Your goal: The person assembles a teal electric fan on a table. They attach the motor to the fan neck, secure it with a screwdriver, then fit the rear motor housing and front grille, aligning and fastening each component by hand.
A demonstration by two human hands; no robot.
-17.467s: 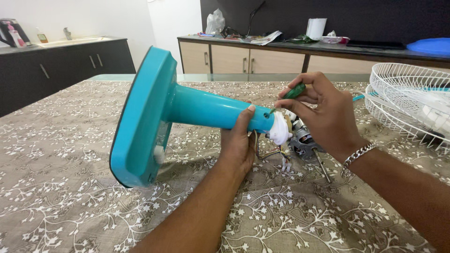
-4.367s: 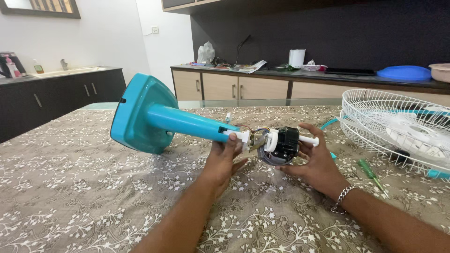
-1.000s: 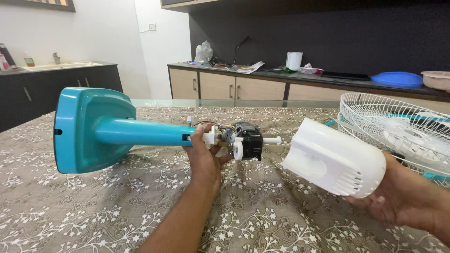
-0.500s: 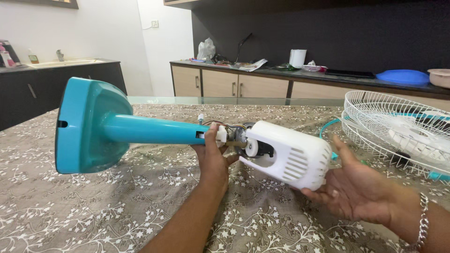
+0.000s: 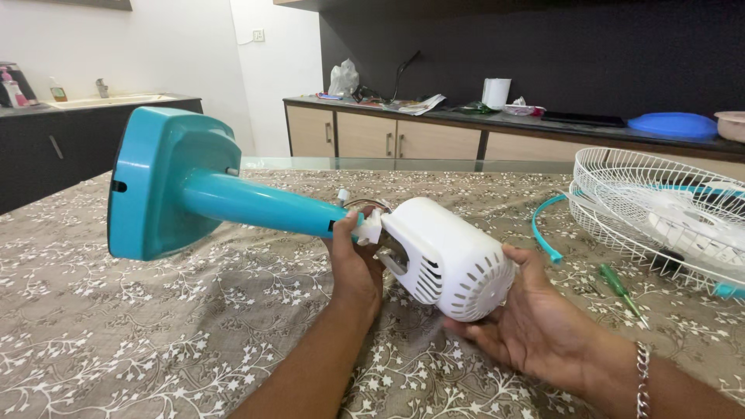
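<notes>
A turquoise fan stand (image 5: pixel 203 194) lies tilted above the table, its square base to the left and its neck pointing right. My left hand (image 5: pixel 355 264) grips the end of the neck from below. A white vented motor cover (image 5: pixel 448 256) now sits over the motor at that end, hiding it almost fully. My right hand (image 5: pixel 535 326) cups the rounded back of the cover from underneath, fingers spread along it.
White wire fan guards (image 5: pixel 660 209) with a blade lie at the right. A green-handled screwdriver (image 5: pixel 617 285) and a turquoise rim ring (image 5: pixel 541 230) rest on the patterned tablecloth (image 5: pixel 155 326). A cluttered counter (image 5: pixel 497 116) runs behind the table.
My right hand brought the white cover in from the right and slid it over the motor. The stand tilted slightly, base rising to the left.
</notes>
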